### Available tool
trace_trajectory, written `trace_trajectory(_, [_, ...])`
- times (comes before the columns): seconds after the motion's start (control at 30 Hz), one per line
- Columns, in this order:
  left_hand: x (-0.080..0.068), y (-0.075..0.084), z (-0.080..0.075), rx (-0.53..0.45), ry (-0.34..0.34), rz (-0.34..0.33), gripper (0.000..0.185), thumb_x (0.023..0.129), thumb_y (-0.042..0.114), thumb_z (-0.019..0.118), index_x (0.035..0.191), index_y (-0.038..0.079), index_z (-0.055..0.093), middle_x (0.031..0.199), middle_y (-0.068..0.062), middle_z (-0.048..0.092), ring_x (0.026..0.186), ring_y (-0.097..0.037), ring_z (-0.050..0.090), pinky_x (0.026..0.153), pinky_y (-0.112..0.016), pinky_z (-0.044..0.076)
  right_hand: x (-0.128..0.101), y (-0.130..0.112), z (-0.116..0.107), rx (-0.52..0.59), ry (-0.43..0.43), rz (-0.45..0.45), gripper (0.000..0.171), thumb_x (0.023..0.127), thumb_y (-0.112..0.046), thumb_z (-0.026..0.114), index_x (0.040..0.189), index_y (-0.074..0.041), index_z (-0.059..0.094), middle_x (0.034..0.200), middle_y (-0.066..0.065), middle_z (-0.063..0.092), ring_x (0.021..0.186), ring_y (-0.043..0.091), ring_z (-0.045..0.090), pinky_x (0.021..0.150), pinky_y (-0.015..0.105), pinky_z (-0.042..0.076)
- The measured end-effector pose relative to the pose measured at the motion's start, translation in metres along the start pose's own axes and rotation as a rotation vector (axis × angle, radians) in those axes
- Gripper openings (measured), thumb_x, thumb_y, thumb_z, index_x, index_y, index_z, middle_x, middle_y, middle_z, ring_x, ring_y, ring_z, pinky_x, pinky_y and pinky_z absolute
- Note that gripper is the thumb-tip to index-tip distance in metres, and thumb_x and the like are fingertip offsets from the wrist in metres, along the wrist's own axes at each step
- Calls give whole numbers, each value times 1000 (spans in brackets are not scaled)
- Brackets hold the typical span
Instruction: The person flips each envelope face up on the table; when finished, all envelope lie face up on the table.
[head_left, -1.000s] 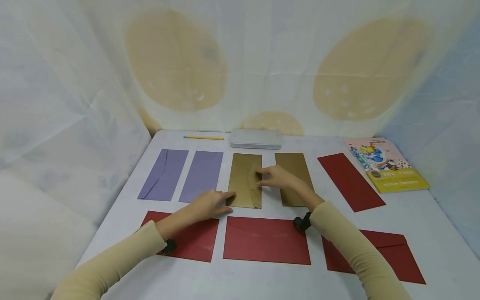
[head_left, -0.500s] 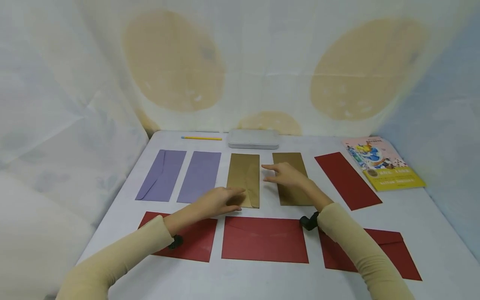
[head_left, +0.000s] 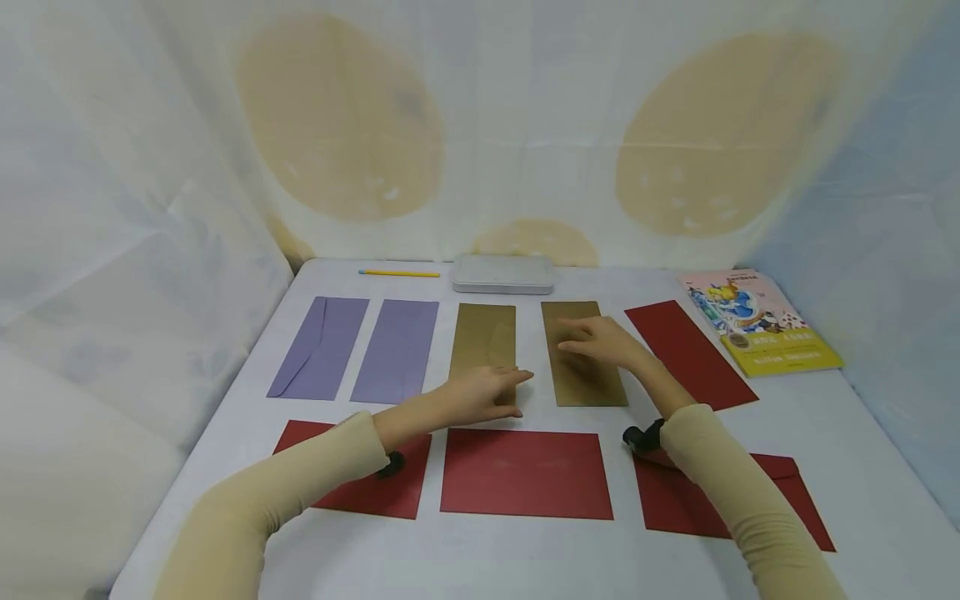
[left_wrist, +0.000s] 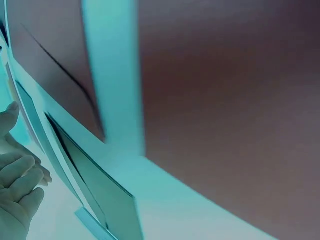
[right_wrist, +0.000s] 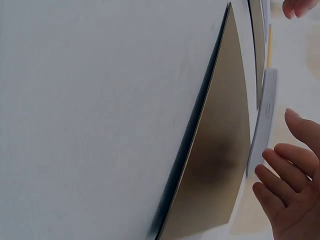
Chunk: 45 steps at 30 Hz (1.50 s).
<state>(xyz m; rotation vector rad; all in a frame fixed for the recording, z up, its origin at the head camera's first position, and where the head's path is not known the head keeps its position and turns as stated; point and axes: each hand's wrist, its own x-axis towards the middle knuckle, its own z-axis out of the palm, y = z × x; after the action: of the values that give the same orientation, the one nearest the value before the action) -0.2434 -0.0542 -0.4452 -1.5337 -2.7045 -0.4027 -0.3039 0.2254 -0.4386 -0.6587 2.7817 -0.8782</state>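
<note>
near row: three red envelopes lie flat along the near side of the table, the outer two partly under the person's sleeves; a dragging sleeve could, I judge, push them out of line.
left hand: the left hand hangs with loose, open fingers over the near end of the left gold envelope, holding nothing; in the left wrist view the fingers are likewise relaxed.
right hand: the right hand lies palm down with straight fingers over the right gold envelope, its grip open on nothing; I cannot tell whether it presses the paper or hovers just above it.
risk at the gold pair: the envelopes are thin and lie flat on a smooth top, so a flat hand may slide one instead of lifting it, or crease an edge; the right wrist view shows one gold edge standing slightly off the table, easy to catch and bend.
far row: two purple envelopes lie left of the gold pair, a fourth red envelope right of it.
far edge: a yellow pencil and a flat grey tin; a careless sweep could roll the pencil.
writing: the picture book at far right carries cover text on its yellow band, too small to read; no other label shows.
</note>
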Motion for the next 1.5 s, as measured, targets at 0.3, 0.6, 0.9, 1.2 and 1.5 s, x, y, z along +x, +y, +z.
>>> trace_trajectory(0.3, [35, 15, 10, 46, -81, -11, 63, 92, 46, 62, 141, 8, 48, 134, -11, 57, 122, -24, 55, 95, -31, 47, -5, 26, -16, -71, 47, 86, 58, 95, -31, 63, 139, 4, 48, 137, 29, 47, 124, 48, 45, 96, 61, 39])
trace_trajectory(0.6, [66, 31, 27, 43, -86, -79, 70, 90, 50, 64, 141, 7, 47, 135, -13, 56, 122, -29, 55, 94, -32, 47, 8, 44, -29, -79, 68, 200, 58, 96, -28, 60, 142, 4, 43, 142, 32, 39, 130, 48, 37, 98, 61, 37])
trace_trajectory(0.9, [77, 32, 39, 130, -71, -145, 80, 88, 56, 62, 142, 0, 44, 139, -15, 51, 126, -26, 51, 104, -31, 38, 30, 51, -32, -127, 23, 242, 63, 96, -28, 60, 144, 7, 37, 144, 33, 35, 133, 49, 31, 104, 59, 30])
trace_trajectory(1.2, [81, 32, 40, 117, -60, -172, 80, 88, 55, 62, 142, -1, 43, 138, -16, 52, 121, -25, 55, 97, -30, 45, 36, 57, -25, -160, -1, 250, 65, 96, -27, 59, 144, 8, 34, 144, 34, 33, 133, 48, 32, 105, 57, 31])
trace_trajectory(1.5, [82, 32, 36, 122, -95, -197, 78, 89, 53, 63, 142, -1, 43, 136, -13, 54, 119, -23, 57, 91, -29, 49, 34, 56, -31, -168, 25, 238, 61, 96, -29, 59, 142, 6, 40, 142, 32, 38, 130, 49, 35, 103, 58, 33])
